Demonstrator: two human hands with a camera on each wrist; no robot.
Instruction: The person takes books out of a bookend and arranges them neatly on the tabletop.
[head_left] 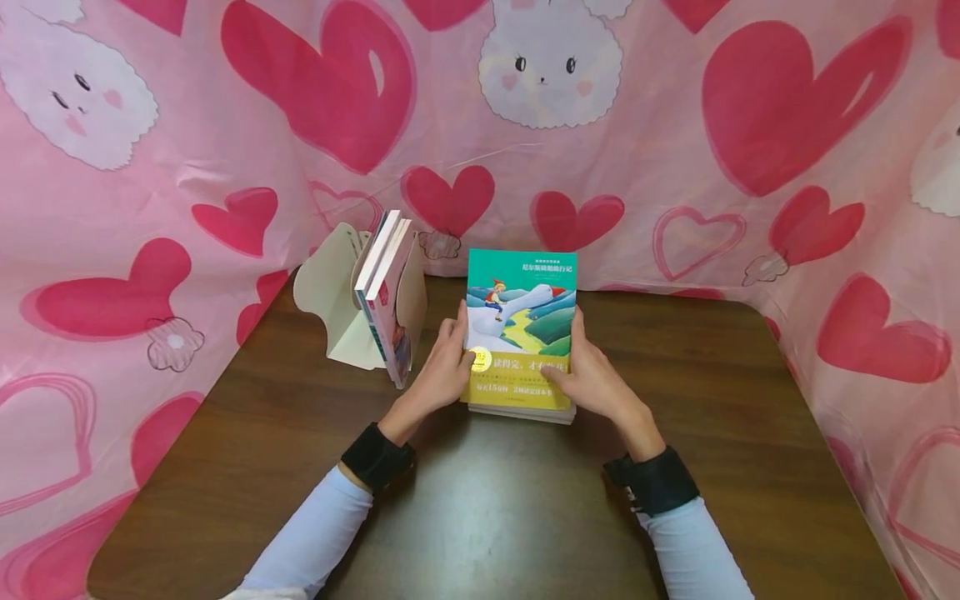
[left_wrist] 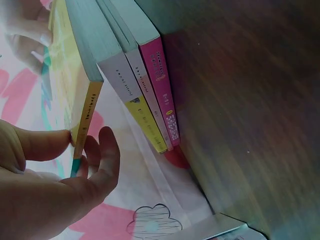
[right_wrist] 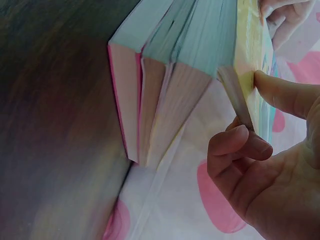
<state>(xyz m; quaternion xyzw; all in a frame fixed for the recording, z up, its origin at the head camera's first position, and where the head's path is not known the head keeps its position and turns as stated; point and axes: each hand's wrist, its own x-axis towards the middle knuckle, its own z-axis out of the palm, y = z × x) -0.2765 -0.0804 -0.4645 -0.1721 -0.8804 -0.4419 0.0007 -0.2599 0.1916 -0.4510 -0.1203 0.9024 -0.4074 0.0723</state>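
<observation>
A green book with a yellow band is between my hands, its far edge raised above a stack of books. My left hand pinches its left edge with the thumb on the cover and fingers beneath. On the opposite edge my right hand does the same. Under it lie three books on the table: a pink-spined book at the bottom, a thin pale-spined book in the middle and a white-and-yellow-spined book on top. From the head view the held book hides most of this stack.
Left of the stack stands a cream bookend holder with a couple of books upright in it. The brown wooden table spreads around. A pink heart-print cloth hangs behind and along both sides.
</observation>
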